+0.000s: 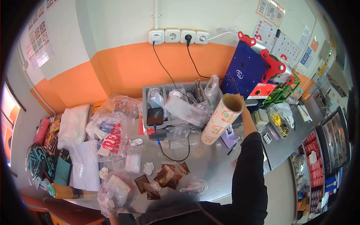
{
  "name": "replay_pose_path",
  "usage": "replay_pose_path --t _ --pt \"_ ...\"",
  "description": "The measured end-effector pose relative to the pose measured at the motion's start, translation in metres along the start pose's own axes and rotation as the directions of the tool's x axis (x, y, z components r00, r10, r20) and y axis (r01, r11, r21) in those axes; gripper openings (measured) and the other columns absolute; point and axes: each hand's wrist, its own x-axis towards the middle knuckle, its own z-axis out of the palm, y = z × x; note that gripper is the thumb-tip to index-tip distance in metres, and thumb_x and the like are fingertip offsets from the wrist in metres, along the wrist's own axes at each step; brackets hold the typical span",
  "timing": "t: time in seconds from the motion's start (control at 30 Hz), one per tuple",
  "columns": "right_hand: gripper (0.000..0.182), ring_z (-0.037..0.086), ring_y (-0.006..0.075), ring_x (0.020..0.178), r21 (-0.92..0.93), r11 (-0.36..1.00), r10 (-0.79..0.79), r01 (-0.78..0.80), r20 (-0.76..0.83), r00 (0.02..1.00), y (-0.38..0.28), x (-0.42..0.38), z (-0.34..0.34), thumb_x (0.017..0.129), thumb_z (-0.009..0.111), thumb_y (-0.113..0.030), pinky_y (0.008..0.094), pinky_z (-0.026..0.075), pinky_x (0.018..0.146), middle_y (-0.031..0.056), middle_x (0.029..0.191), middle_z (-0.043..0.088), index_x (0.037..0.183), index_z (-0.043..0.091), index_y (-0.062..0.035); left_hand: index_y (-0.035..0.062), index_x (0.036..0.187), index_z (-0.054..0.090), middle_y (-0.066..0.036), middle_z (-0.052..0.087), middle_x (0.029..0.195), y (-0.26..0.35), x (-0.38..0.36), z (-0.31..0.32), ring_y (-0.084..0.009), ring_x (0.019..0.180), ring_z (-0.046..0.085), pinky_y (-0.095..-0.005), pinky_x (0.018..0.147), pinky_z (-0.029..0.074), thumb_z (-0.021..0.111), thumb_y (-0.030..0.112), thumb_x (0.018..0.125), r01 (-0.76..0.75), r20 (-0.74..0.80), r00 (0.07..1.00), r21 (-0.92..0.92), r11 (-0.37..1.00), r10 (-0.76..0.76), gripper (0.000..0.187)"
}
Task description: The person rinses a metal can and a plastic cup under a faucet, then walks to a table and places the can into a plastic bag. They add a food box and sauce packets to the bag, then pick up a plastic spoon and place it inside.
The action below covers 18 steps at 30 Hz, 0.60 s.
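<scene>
Cluttered steel counter (pixel 210 165) fills the frame; right of centre my right hand (pixel 242 103) clamps the film roll (pixel 221 120); left hand unseen.

View: one head-worn camera, fisheye, edges bent into a dark round border.
Height: above the tabletop (pixel 210 165), at standing head level.
Facing: forward and down, toward the orange-and-white wall behind the tabletop.
Nearness: close; the person's black sleeve (pixel 249 176) fills the lower right foreground.
Centre: the printed film roll (pixel 221 119), just left of the right hand (pixel 245 112) and its fingers.
Far right: blue sealing machine (pixel 249 69), beyond the fingers.
Shared: nothing, only one view.
</scene>
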Motion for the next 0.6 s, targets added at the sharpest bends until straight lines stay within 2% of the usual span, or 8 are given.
replay_pose_path --t 0.03,0.13,0.2,0.3,0.4,0.43,0.53,0.6 --pt "0.016 0.061 0.0236 0.076 0.026 0.999 -0.032 0.033 -0.020 0.999 0.001 0.002 0.002 0.073 0.061 -0.022 0.0345 0.045 0.067 0.0054 0.080 0.060 0.083 0.066 -0.0109 -0.0034 0.109 0.056 -0.017 0.062 0.093 -0.002 -0.001 0.001 -0.0289 0.084 0.057 -0.0348 0.076 0.042 0.046 0.051 0.083 0.012 0.000 1.000 -0.019 1.000 -0.012 0.061" --pt "0.015 0.060 0.0239 0.079 0.082 0.984 -0.154 0.161 -0.090 0.984 0.007 0.010 0.004 0.074 0.060 -0.022 0.0362 0.044 0.069 0.0037 0.083 0.059 0.082 0.065 -0.0115 -0.0035 0.108 0.056 -0.019 0.062 0.094 0.139 -0.008 -0.023 -0.0295 0.084 0.058 -0.0355 0.076 0.043 0.046 0.049 0.083 0.128 0.049 0.991 -0.107 0.986 -0.123 0.059" --pt "0.014 0.059 0.0241 0.081 0.028 0.980 -0.194 0.198 -0.100 0.976 -0.002 0.012 0.003 0.074 0.059 -0.021 0.0373 0.043 0.070 0.0025 0.085 0.058 0.081 0.065 -0.0119 -0.0037 0.108 0.056 -0.019 0.062 0.094 0.128 -0.007 -0.021 -0.0303 0.085 0.058 -0.0359 0.075 0.043 0.046 0.049 0.083 0.108 0.023 0.994 -0.082 0.991 -0.106 0.059" --pt "0.011 0.056 0.0221 0.087 -0.249 0.945 -0.233 0.214 -0.052 0.971 -0.026 0.009 -0.004 0.074 0.057 -0.021 0.0408 0.038 0.073 0.0006 0.088 0.052 0.078 0.064 -0.0138 -0.0042 0.108 0.056 -0.020 0.061 0.096 0.073 0.001 -0.012 -0.0324 0.088 0.059 -0.0367 0.076 0.044 0.046 0.047 0.084 0.147 0.015 0.989 -0.022 0.989 -0.147 0.058" --pt "0.010 0.054 0.0189 0.089 -0.330 0.904 -0.272 0.272 0.046 0.961 -0.041 0.002 -0.010 0.074 0.058 -0.023 0.0405 0.034 0.074 -0.0010 0.089 0.052 0.075 0.064 -0.0156 -0.0045 0.109 0.056 -0.021 0.060 0.097 0.037 0.000 -0.006 -0.0344 0.089 0.058 -0.0377 0.078 0.044 0.046 0.047 0.084 0.034 -0.067 0.997 0.061 0.998 -0.030 0.058" --pt "0.007 0.054 0.0196 0.086 -0.273 0.940 -0.183 0.206 0.110 0.977 -0.044 0.009 -0.008 0.065 0.070 -0.020 0.0430 0.037 0.076 -0.0008 0.086 0.053 0.069 0.066 -0.0174 -0.0045 0.110 0.055 -0.021 0.060 0.098 0.032 -0.002 -0.005 -0.0349 0.089 0.058 -0.0382 0.078 0.044 0.045 0.046 0.085 0.027 -0.073 0.997 0.065 0.997 -0.023 0.057" --pt "0.009 0.050 0.0216 0.098 -0.342 0.939 -0.122 0.048 -0.198 0.973 -0.068 0.001 -0.003 0.063 0.073 -0.023 0.0423 0.038 0.079 0.0004 0.094 0.054 0.071 0.069 -0.0199 -0.0039 0.113 0.053 -0.021 0.059 0.099 0.035 0.000 -0.005 -0.0351 0.092 0.056 -0.0395 0.081 0.043 0.045 0.043 0.086 0.114 -0.019 0.993 0.003 0.993 -0.114 0.055" --pt "0.011 0.048 0.0240 0.102 -0.283 0.959 -0.080 0.016 -0.216 0.973 -0.071 0.003 -0.003 0.062 0.074 -0.022 0.0414 0.038 0.081 0.0017 0.097 0.053 0.073 0.070 -0.0194 -0.0036 0.113 0.053 -0.021 0.059 0.100 0.029 0.002 -0.003 -0.0351 0.093 0.056 -0.0396 0.082 0.042 0.044 0.043 0.087 0.117 -0.024 0.993 0.042 0.992 -0.116 0.054"
